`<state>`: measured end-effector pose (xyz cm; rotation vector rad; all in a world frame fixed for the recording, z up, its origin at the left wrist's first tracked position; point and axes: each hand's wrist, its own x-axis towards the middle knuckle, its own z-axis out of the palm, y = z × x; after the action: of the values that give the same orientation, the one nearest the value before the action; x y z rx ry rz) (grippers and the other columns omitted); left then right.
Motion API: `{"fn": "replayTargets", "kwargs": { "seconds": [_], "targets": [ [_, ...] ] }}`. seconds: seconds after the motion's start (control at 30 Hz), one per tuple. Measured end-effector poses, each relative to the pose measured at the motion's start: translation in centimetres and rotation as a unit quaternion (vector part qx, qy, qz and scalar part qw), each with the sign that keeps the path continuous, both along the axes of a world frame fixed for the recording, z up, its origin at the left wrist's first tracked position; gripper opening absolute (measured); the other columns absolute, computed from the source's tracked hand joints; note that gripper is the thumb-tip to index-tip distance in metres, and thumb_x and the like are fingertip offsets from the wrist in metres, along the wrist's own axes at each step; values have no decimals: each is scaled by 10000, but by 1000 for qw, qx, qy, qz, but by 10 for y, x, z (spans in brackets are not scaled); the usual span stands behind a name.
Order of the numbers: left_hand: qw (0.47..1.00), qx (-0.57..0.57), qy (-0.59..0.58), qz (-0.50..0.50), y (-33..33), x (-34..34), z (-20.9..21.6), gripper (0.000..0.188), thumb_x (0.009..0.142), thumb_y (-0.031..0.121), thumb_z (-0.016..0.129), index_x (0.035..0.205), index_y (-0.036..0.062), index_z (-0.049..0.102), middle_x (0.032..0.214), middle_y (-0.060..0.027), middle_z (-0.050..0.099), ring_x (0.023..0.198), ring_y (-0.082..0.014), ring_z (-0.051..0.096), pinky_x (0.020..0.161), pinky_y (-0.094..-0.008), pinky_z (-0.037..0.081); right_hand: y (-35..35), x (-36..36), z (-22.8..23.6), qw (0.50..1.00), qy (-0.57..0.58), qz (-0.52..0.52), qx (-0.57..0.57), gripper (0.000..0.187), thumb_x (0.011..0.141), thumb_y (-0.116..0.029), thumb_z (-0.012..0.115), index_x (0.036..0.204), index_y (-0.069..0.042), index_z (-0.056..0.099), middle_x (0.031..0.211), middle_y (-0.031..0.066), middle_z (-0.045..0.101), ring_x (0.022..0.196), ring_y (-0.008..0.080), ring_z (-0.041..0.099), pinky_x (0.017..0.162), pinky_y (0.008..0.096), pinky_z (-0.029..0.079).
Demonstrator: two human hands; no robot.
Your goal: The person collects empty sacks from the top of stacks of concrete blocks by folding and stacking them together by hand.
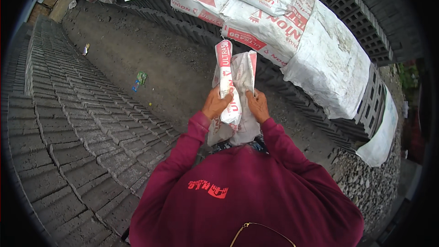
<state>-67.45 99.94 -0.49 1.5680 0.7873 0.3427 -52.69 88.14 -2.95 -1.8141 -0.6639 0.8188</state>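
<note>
A white sack (246,77) with red print hangs upright in front of me, its top parted into two sides. My left hand (216,103) grips the left side, thumb on the front face. On the right side, my right hand (258,105) is closed round the edge with the thumb inward. The sack looks limp and creased, and its lower part reaches down in front of my legs. What lies inside it, if anything, I cannot make out.
Stacked grey blocks (87,142) line the left. Along the upper right, more blocks (371,105) stand under white and red sacks (270,20). Between them runs a dirt path (114,59) with a green and blue wrapper (140,81). Gravel (366,178) lies at the right.
</note>
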Motion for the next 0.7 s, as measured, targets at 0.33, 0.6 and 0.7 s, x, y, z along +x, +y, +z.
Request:
{"fn": "replayTargets", "kwargs": {
  "seconds": [0.33,0.6,0.7],
  "targets": [
    [968,122,143,-169,-120,70,-28,411,867,294,574,1148,0,513,924,-269,646,904,-434,628,762,-474,488,-59,77,-11,994,0,103,-41,408,848,-334,589,1067,10,611,984,200,662,917,290,636,820,393,475],
    [918,391,60,-22,47,164,56,324,847,132,642,1144,5,615,965,-174,666,884,-309,653,789,-381,507,-131,123,-53,979,-110,139,-100,315,768,-197,533,1020,-23,604,925,297,631,908,483,592,799,523,457],
    [780,617,97,48,153,211,88,628,763,69,619,1359,126,430,1255,-134,502,1157,-352,479,886,-437,467,-146,121,-51,975,-161,107,-111,293,800,-227,538,1023,-60,630,899,255,639,892,455,601,763,486,468]
  ]
}}
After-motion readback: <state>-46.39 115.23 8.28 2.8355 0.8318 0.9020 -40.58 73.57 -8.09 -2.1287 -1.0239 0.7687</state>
